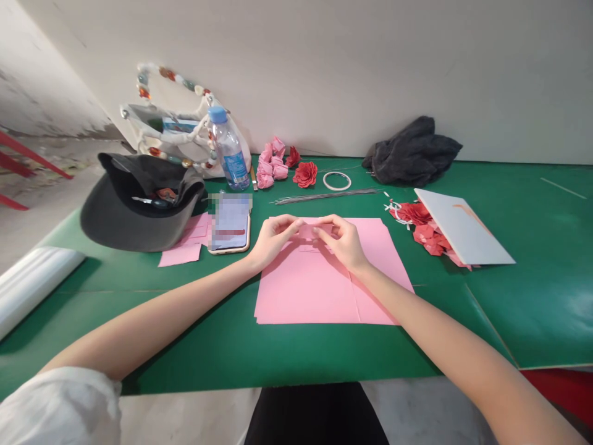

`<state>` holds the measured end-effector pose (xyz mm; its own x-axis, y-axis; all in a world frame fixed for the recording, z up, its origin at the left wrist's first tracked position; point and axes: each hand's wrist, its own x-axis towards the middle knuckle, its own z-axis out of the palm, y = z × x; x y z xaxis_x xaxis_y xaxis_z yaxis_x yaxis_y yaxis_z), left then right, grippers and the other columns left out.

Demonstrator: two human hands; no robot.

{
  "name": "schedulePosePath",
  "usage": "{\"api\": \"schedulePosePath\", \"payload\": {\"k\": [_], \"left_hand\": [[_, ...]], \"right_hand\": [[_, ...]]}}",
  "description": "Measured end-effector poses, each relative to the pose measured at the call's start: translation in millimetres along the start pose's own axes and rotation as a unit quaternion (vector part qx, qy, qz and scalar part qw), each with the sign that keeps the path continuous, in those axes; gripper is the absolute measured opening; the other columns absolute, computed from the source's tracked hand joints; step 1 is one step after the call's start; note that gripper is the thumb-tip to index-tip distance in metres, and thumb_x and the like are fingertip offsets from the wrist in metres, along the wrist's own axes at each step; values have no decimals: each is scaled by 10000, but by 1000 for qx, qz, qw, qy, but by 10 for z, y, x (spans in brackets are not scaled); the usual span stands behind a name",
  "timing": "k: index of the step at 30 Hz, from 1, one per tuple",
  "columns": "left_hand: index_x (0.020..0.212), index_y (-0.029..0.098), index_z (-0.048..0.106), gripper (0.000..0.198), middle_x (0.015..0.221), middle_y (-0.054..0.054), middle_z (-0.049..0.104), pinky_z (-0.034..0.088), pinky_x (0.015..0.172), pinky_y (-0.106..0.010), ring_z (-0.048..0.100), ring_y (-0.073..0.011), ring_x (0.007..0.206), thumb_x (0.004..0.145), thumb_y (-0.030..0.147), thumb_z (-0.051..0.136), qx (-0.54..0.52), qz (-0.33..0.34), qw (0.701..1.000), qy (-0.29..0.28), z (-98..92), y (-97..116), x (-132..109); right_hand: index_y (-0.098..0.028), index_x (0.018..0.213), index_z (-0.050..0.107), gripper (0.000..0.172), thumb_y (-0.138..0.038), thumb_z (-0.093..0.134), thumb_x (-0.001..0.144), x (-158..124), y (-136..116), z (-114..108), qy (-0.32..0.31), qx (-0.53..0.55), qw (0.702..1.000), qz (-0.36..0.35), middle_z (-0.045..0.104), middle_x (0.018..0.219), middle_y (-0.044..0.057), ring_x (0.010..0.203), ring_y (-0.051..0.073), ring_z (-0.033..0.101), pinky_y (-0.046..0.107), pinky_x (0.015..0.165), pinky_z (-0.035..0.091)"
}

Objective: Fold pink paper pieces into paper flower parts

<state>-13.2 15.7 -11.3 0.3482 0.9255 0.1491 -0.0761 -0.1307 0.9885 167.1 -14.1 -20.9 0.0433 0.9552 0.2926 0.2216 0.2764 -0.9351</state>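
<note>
Left hand [273, 238] and right hand [340, 242] curl inward, fingertips nearly meeting, both pinching a small fold of pink paper [315, 232] on a stack of pink paper sheets [319, 287], which lies on a green table mat [278, 352]. To the left, an upturned black cap [120, 225] holds a metal-tipped tool and other items too small to tell. Loose pink paper [183, 244] lies just beside it, near a phone in a gold case [230, 222]. Farther back stand a water bottle [227, 151] and a white beaded bag [167, 123] — then pink paper roses [271, 164], a red paper rose [304, 174], thin wires [324, 196] and a white ring [336, 180]. Off to the right, red paper flowers [426, 228] sit partly under a white board [463, 225].
</note>
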Motion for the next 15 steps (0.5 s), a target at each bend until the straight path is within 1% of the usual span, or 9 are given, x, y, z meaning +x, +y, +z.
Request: {"api": "schedulePosePath", "payload": {"k": [3, 6, 8, 11, 15], "left_hand": [[864, 122, 674, 321, 813, -41, 672, 567, 756, -318, 651, -161, 763, 779, 429, 704, -3, -2, 1000, -24, -3, 2, -1], [885, 109, 668, 321, 863, -75, 693, 566, 766, -341, 682, -186, 778, 758, 396, 736, -3, -5, 998, -66, -10, -11, 6], [874, 104, 667, 312, 861, -84, 698, 564, 767, -339, 692, -194, 782, 748, 378, 749, 9, -7, 997, -82, -12, -16, 9], [846, 106, 665, 293, 835, -81, 702, 562, 740, -311, 696, -189, 767, 746, 368, 751, 30, -7, 996, -85, -10, -10, 6], [835, 129, 619, 301, 827, -47, 686, 565, 690, -282, 697, -179, 746, 721, 361, 774, 17, -5, 997, -73, -9, 8, -2]], "right_hand": [[-200, 850, 668, 146, -333, 690, 793, -1, 2, 0, 4, -18, 999, -30, 700, 873, 34, 823, 188, 657, 313, 723, 514], [-202, 843, 665, 131, -325, 680, 802, -5, 0, 4, -4, -3, 999, -36, 700, 860, 30, 821, 185, 661, 314, 733, 523], [-206, 844, 662, 133, -333, 673, 806, -11, -1, 8, -18, 12, 999, -31, 700, 862, 31, 806, 185, 666, 313, 709, 535], [-210, 841, 660, 156, -361, 670, 808, -18, 3, 12, -30, 22, 999, -18, 696, 864, 31, 777, 185, 668, 305, 654, 543], [-206, 845, 670, 189, -391, 676, 805, -16, 7, 7, -17, -1, 1000, -21, 698, 871, 37, 800, 189, 664, 310, 684, 542]]}}
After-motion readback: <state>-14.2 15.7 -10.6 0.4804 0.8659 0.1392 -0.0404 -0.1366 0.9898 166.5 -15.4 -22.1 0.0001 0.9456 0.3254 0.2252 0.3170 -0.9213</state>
